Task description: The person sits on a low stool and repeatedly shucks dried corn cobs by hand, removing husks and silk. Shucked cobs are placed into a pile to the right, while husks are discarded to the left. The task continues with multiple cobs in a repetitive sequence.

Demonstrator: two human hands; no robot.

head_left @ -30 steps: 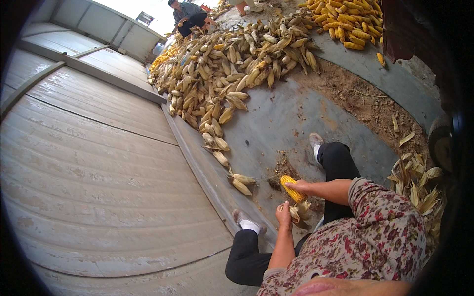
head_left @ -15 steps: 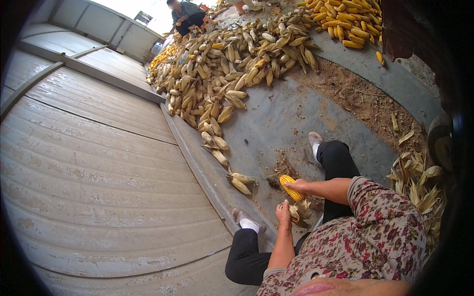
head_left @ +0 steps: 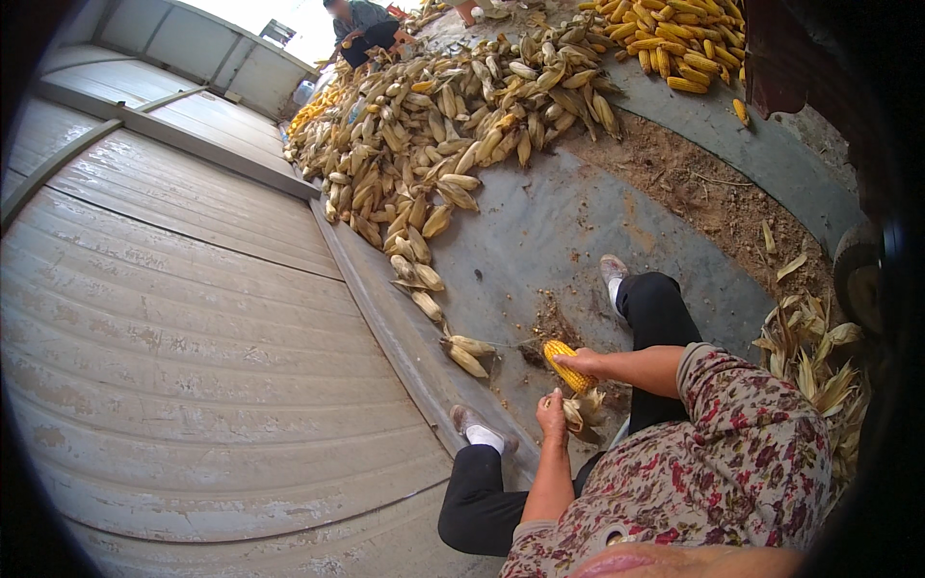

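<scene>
A yellow ear of corn, its kernels bare, is held in my right hand with the fingers wrapped round its side. Dry, pale husk hangs from the ear's lower end. Just below and to the left, my left hand is closed on that husk beside the base of the ear. Both hands are between my knees, above the grey ground. To the left of the ear lie two unhusked ears, near my left shoe.
A big heap of unhusked ears spreads across the far middle. Behind it a person crouches. Bare yellow ears are piled at the far right. Loose husks lie to my right. A metal panel wall runs along the left.
Almost nothing differs. Both hands keep their hold on the ear and its husk, and the view has shifted very slightly.
</scene>
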